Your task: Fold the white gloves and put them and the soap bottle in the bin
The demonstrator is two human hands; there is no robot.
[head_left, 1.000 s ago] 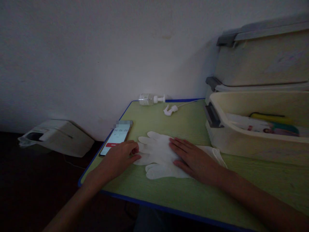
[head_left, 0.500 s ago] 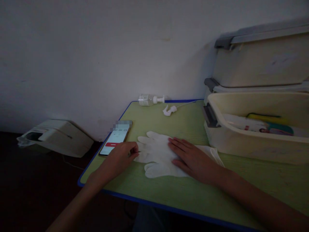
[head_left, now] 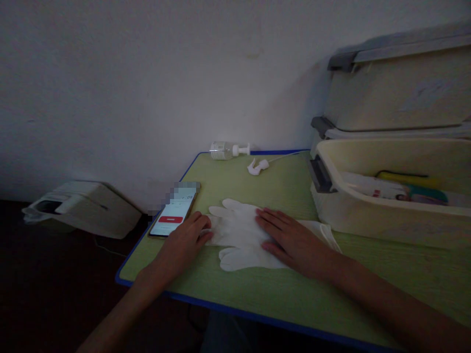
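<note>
White gloves (head_left: 237,233) lie flat, one over the other, on the green table (head_left: 279,289), fingers pointing left. My right hand (head_left: 290,240) rests flat on their palm area with fingers stretched out and open. My left hand (head_left: 184,240) is at the gloves' left edge, fingers bent together and pinching a glove fingertip. A phone (head_left: 172,214) with a lit screen and a red button lies just left of my left hand, near the table's edge.
A cream open bin (head_left: 368,215) holding some items stands at the right, under a stacked lidded bin (head_left: 397,93). A pump bottle (head_left: 226,150) lies on its side at the far edge beside a white spray nozzle (head_left: 257,167). A white box (head_left: 84,208) sits on the floor at left.
My left hand has shifted slightly along the glove's fingertips, its fingers now lying further over them. My right hand stays flat on the gloves.
</note>
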